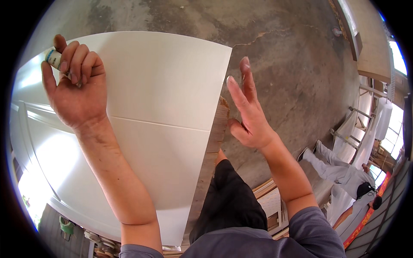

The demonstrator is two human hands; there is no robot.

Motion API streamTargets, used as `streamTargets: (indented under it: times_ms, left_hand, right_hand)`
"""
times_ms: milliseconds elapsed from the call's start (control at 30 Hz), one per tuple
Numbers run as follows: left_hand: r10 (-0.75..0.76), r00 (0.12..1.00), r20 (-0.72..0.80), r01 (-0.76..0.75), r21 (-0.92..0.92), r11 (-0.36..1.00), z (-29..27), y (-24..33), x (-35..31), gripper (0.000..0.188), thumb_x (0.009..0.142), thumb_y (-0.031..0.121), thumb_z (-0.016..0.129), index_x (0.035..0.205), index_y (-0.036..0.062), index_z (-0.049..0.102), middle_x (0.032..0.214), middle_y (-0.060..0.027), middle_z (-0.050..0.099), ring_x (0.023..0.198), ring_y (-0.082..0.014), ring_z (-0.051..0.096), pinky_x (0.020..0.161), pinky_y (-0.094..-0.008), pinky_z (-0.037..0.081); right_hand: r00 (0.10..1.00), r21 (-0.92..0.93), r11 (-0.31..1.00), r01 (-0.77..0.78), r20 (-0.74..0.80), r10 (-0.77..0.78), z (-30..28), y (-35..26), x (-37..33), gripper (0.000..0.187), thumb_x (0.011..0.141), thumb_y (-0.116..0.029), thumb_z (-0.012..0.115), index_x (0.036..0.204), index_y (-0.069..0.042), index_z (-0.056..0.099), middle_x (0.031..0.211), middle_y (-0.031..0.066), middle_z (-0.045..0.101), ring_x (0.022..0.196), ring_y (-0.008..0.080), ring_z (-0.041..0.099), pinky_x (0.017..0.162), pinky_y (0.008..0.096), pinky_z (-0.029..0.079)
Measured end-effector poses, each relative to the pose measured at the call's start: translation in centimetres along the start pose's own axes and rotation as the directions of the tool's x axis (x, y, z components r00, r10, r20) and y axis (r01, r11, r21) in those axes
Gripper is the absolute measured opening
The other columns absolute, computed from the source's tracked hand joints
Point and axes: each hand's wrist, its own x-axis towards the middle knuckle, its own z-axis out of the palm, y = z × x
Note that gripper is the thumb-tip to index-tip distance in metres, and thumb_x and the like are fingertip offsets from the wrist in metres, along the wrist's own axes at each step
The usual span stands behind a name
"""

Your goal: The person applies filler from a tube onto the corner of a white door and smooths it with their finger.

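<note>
My left hand (pixel 79 86) is raised over the far left part of a large white panel (pixel 163 86), palm up. Its fingers curl round a small white tube-like container (pixel 53 58) with a printed label, which pokes out between thumb and fingers. Grooved lines run across the panel's smooth, glossy face. My right hand (pixel 249 107) hovers just off the panel's right edge, holding nothing. Its thumb and fingers are apart, and pale dust or residue marks the fingertips. Under that right edge, part of a wooden support (pixel 218 124) shows.
Stained concrete floor (pixel 297 73) stretches beyond the panel. At the right, a person in grey clothes (pixel 340 172) is near a metal rack (pixel 357 112) with pale sheeting. Wooden frames (pixel 271 202) lean close to my right leg. A large board (pixel 374 47) stands at the upper right.
</note>
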Motion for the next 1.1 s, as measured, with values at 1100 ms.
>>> streamTargets:
  times_ms: [1100]
  left_hand:
    - [0.007,1.0,-0.007,-0.007,0.018,1.0,0.0,0.0,0.0,0.043,0.108,0.028,0.054,0.134,-0.0064,0.056,0.079,-0.0019,0.046,0.062,-0.0118,0.036,0.057,-0.0279,0.031]
  right_hand:
    - [0.999,-0.161,0.987,0.022,-0.031,-0.028,-1.3,1.0,2.9,0.096,0.072,-0.002,0.056,0.165,-0.018,0.039,0.176,0.0289,0.003,0.163,0.0491,0.003,0.126,0.0674,0.007]
